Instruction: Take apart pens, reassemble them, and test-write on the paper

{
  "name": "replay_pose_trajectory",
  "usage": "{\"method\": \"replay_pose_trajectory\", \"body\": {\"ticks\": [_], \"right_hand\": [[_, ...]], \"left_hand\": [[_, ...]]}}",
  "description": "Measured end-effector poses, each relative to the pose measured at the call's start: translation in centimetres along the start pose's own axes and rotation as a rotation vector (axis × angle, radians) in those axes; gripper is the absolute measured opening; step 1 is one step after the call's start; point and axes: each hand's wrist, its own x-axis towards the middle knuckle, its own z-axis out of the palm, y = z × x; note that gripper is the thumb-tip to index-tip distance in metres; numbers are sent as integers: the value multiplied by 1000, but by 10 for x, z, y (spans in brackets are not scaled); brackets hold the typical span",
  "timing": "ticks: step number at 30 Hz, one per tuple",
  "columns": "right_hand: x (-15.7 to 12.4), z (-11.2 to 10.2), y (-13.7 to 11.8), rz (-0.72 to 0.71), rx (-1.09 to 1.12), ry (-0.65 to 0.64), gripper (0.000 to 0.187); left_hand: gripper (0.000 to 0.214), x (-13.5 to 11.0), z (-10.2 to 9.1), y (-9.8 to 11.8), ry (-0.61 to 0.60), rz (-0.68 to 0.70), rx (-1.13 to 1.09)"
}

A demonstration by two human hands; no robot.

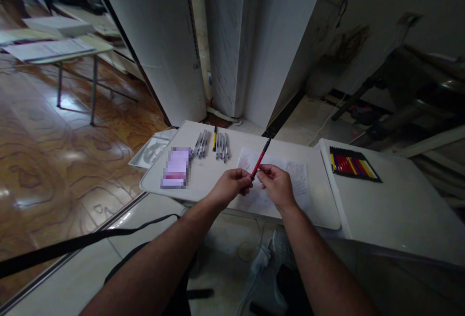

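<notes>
A red pen (260, 158) with a black tip is held up over a sheet of paper (300, 175) on the small white table (203, 180). My left hand (231, 186) pinches its near end. Just right of it, my right hand (276, 183) also grips the pen's lower end, fingers curled. Several grey pens (201, 144) and another group of grey pens (222, 147) lie in rows at the table's far side, with a yellow-and-black pen (214, 138) between them.
A blurred pink-and-white packet (176, 167) lies on the table's left. A second white table (399, 209) on the right carries a flat case of coloured pens (352, 165). White panels (163, 39) stand behind. Wooden floor and a desk (54, 52) lie left.
</notes>
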Motion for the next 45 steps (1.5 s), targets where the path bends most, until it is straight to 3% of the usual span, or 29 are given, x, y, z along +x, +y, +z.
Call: {"method": "replay_pose_trajectory", "body": {"ticks": [6, 16, 23, 27, 32, 36, 41, 45], "right_hand": [[-9, -10, -12, 14, 21, -23, 27], [-22, -31, -22, 53, 26, -21, 25], [-32, -43, -29, 35, 30, -28, 24], [-37, -52, -37, 11, -15, 13, 24], [-39, -71, -47, 58, -31, 93, 23], [-38, -93, -47, 110, -30, 157, 22], [-36, -127, -36, 146, -40, 255, 20], [-34, -159, -19, 172, -69, 322, 17]], "left_hand": [[24, 0, 10, -4, -97, -73, -103], [21, 4, 33, -8, -228, -106, -129], [23, 4, 43, -9, -316, -70, -130], [27, 6, 48, -11, -306, -25, -82], [29, 21, 51, -20, -208, 83, 210], [24, 32, 54, -25, -102, 226, 602], [22, 37, 61, -26, 3, 439, 1119], [24, 41, 64, -39, 29, 560, 1334]]}}
